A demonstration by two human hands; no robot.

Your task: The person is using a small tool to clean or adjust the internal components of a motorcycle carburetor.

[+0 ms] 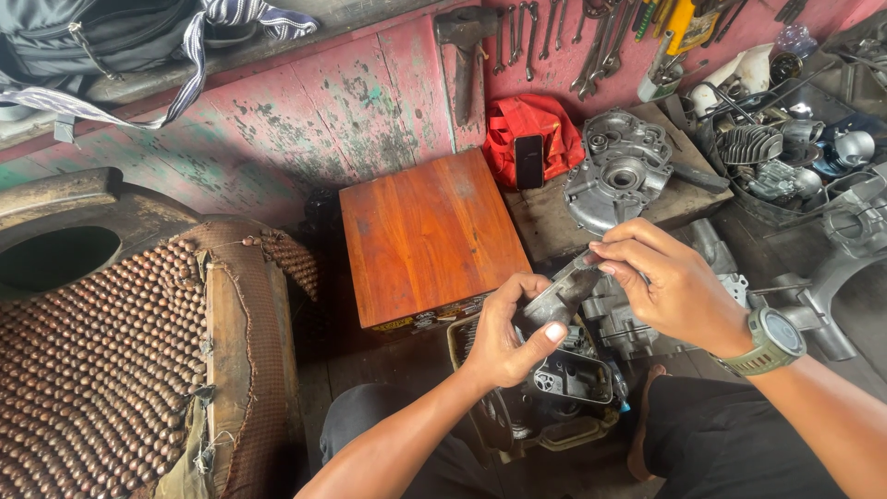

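My left hand (pixel 510 334) grips a small dark grey metal part (pixel 557 298), round and cup-like, held above an engine block. My right hand (pixel 667 286), with a green watch on its wrist, pinches the top edge of that same part with thumb and fingers. Below both hands sits the greasy engine block (pixel 564 379) between my knees. What lies inside the metal part is hidden by my fingers.
A red-brown wooden box (pixel 427 236) stands just beyond my hands. An aluminium engine casing (pixel 617 171) leans behind a red bag (pixel 531 139) with a black phone. Wrenches (pixel 554 32) hang on the pink wall. A beaded seat (pixel 102 360) fills the left; engine parts (pixel 776 157) pile up right.
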